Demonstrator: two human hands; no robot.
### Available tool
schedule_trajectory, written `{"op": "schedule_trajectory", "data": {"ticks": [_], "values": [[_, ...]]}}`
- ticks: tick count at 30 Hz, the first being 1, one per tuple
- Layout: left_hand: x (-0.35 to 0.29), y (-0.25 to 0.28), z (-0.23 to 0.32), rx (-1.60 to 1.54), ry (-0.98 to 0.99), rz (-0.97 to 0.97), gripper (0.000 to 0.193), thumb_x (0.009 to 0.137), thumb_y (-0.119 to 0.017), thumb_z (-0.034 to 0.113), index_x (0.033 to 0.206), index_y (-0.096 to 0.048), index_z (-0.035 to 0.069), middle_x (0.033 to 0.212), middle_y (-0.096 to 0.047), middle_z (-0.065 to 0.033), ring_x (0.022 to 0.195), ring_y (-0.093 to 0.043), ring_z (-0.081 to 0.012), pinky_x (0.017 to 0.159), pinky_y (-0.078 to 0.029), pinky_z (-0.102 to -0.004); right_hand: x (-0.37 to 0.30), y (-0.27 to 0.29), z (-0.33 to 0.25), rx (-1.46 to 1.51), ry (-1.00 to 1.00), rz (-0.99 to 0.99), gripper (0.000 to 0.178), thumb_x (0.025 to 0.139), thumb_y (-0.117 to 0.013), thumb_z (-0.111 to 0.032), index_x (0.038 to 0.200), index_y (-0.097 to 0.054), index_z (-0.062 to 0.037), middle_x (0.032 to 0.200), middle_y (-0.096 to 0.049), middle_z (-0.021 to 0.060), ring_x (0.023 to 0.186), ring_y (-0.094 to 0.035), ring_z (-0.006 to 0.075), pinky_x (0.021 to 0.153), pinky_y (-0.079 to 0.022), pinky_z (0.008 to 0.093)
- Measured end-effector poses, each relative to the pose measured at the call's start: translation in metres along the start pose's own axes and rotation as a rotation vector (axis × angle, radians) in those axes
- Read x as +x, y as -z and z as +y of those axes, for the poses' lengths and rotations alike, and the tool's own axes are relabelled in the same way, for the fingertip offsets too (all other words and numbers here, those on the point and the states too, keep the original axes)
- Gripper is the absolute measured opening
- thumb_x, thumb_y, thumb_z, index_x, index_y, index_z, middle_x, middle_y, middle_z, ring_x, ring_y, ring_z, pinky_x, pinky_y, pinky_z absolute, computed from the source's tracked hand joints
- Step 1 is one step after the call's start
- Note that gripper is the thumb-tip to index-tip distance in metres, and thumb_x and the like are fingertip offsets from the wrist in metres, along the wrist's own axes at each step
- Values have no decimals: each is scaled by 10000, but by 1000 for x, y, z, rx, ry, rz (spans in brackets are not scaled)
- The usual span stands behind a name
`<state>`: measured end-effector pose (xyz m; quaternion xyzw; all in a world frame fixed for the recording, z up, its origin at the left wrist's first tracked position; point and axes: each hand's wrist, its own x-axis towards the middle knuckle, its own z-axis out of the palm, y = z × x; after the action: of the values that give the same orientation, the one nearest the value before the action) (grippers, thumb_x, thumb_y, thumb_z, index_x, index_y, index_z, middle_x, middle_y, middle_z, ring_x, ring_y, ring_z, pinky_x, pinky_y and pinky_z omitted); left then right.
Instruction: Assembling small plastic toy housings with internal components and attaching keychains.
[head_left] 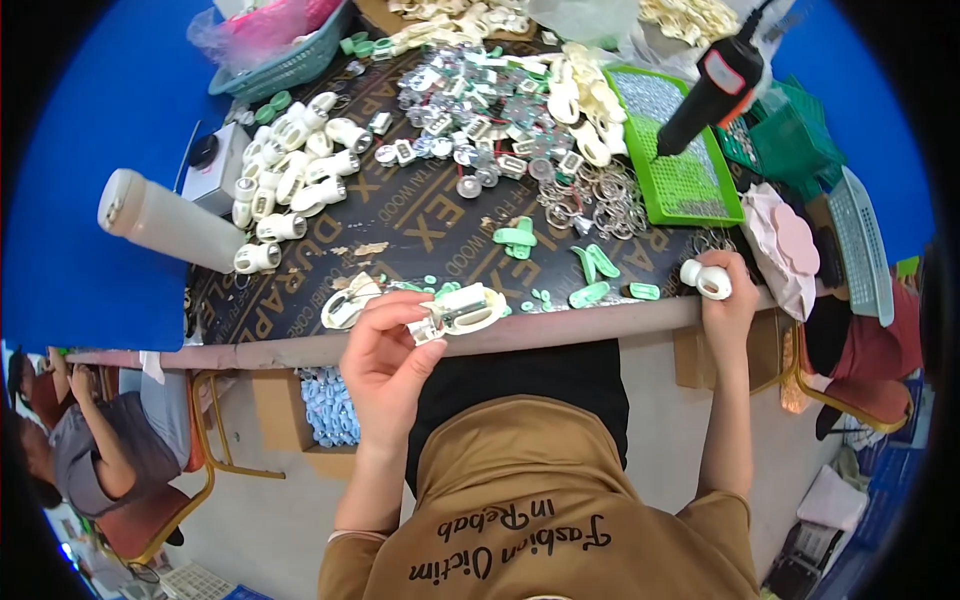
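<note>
Above the table's front edge, my left hand (388, 352) pinches an open white flashlight casing half (470, 309) between thumb and fingers. Metal parts and a clear lamp end show in it. Farther right, my right hand (734, 290) is closed around a small white piece with a rounded end (708, 280), which looks like a flashlight body; the fingers hide part of it. Another open white casing (350, 302) lies left of my left hand. Between my hands are loose green plastic parts (590, 293) and a green strip-like piece (515, 238).
A black electric screwdriver (705, 95) hangs over a green tray (735, 212). Metal rings (605, 205), clear lamp parts (470, 100) and white flashlights (290, 170) lie in heaps. A white bottle (165, 218) stands left. People sit at both sides; a cardboard box (280, 405) holds blue pieces.
</note>
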<state>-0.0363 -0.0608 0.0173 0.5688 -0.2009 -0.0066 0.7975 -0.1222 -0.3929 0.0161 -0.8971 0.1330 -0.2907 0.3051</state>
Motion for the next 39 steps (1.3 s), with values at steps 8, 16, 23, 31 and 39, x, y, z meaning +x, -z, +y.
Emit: {"op": "schedule_trajectory", "data": {"ticks": [8, 16, 23, 31, 39], "values": [[1, -8, -1, 49, -60, -16, 294, 715, -645, -69, 979, -532, -4, 1074, -510, -139, 976, -505, -172, 816, -414, -267, -28, 20, -2, -308, 207, -210, 320, 697, -474, 63, 985, -570, -38, 1059, -549, 115, 1007, -504, 300, 873, -383, 370], [1, -10, -2, 35, -68, -54, 308, 711, -642, -80, 990, -533, -10, 1084, -505, -146, 983, -503, -180, 830, -414, -275, -44, 19, -34, -283, -115, -151, 228, 770, -590, -44, 994, -559, -17, 919, -564, 110, 850, -526, 268, 747, -420, 342], [-1, -12, 0, 24, -46, -51, 320, 702, -619, -111, 995, -543, -8, 1101, -494, -139, 945, -506, -153, 798, -423, -257, -42, 15, -46, -294, -104, -106, 233, 749, -583, 39, 970, -569, -35, 853, -561, 122, 757, -550, 276, 680, -436, 341], [0, -21, 9, -58, 19, -93, 351, 720, -613, -125, 1042, -511, -30, 1118, -483, -135, 1011, -522, -192, 856, -460, -304, -13, 7, -88, 238, 171, -147, 253, 632, -607, 89, 873, -587, 16, 901, -585, 111, 784, -558, 198, 711, -433, 278], [-8, -20, 6, -66, -16, -134, 536, 702, -618, -150, 1167, -387, -17, 1145, -455, -138, 1080, -509, -230, 885, -468, -337, 33, -36, -148, 229, 697, -499, 300, 602, -661, 16, 893, -627, -46, 867, -580, 84, 742, -553, 256, 630, -444, 337]]}}
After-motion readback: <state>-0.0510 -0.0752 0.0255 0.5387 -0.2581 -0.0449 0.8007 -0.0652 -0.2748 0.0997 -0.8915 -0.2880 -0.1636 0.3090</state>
